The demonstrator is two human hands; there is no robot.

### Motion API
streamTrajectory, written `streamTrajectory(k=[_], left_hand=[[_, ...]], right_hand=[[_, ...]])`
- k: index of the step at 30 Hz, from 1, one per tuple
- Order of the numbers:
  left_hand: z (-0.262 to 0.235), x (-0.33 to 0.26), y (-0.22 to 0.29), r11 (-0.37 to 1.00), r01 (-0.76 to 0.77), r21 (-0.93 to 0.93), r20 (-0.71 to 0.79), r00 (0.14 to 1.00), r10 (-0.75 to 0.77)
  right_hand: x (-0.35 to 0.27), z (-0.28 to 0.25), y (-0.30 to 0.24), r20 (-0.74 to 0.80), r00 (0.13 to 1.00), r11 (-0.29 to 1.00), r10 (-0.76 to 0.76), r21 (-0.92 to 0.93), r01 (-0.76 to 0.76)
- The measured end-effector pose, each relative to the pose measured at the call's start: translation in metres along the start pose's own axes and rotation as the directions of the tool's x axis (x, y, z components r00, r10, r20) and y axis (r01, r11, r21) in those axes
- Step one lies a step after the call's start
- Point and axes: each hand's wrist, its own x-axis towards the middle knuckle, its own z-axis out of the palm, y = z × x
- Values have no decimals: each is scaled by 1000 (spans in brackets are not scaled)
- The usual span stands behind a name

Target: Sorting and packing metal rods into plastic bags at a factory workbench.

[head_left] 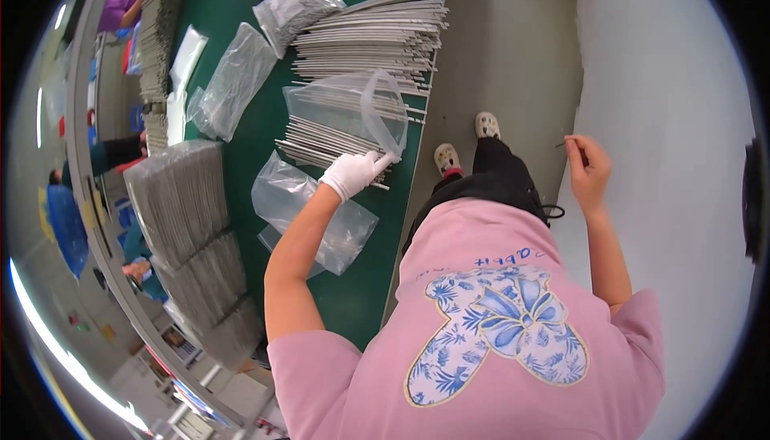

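Head view looks down on a person in a pink shirt standing at the right edge of a green counter (241, 7). The left hand (353, 174), in a white glove, is closed on the ends of a bundle of thin grey rods (321, 141) that lies near the right edge of the counter, and it touches also the mouth of a clear plastic bag (353, 103) whose opening stands up over the bundle. The right hand (588, 169) is bare and is lifted off the counter, well apart from the left one, over the grey floor (513, 47); its fingers pinch a small thin piece (561, 145), too small to tell what it is. Beyond the bundle, toward the far edge, a bigger pile of the same grey rods (377, 35) lies spread like a fan. Just beside the gloved hand, on the near side, flat empty bags (313, 211) lie on the counter, and more clear bags (233, 83) lie farther to the left. Along the left edge stand wrapped grey stacks (188, 199).
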Motion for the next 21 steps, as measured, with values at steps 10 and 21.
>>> streamTrajectory(k=[10,21], left_hand=[[1,6,-7,995,95,-13,-282,955,-95],[10,20,-8,998,61,-30,-254,965,-67]], right_hand=[[-75,5,-24,-94,991,986,96,-125,-108],[-96,11,-42,-72,995,974,73,-210,-87]])
